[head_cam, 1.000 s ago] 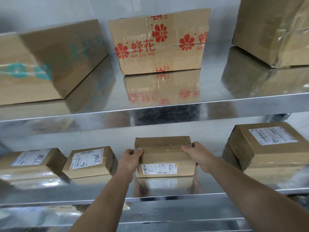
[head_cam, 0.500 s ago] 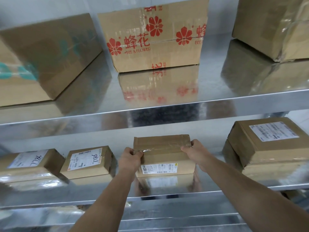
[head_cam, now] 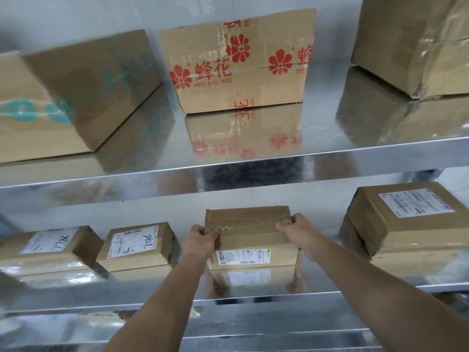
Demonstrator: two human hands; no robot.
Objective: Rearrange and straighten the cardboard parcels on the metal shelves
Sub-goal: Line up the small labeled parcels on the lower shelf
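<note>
The person is squaring up the taped parcel (head_cam: 250,232), which sits mid-way along the lower metal shelf (head_cam: 177,288), label facing front. The left hand (head_cam: 201,238) grips its 9 o'clock edge, fingers curled onto the top. The right hand (head_cam: 303,233) clamps the 3 o'clock corner, thumb on top, though the other fingers are probably wrapped behind. Next, I'd judge, a slight twist to line it up with the labelled parcel (head_cam: 137,246) at 9 o'clock, then release

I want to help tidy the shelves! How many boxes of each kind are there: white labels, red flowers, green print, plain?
Boxes with white labels: 4
Box with red flowers: 1
Box with green print: 1
Plain taped box: 1
Total: 7 boxes. Another may sit under the far right one; I cannot tell.
</note>
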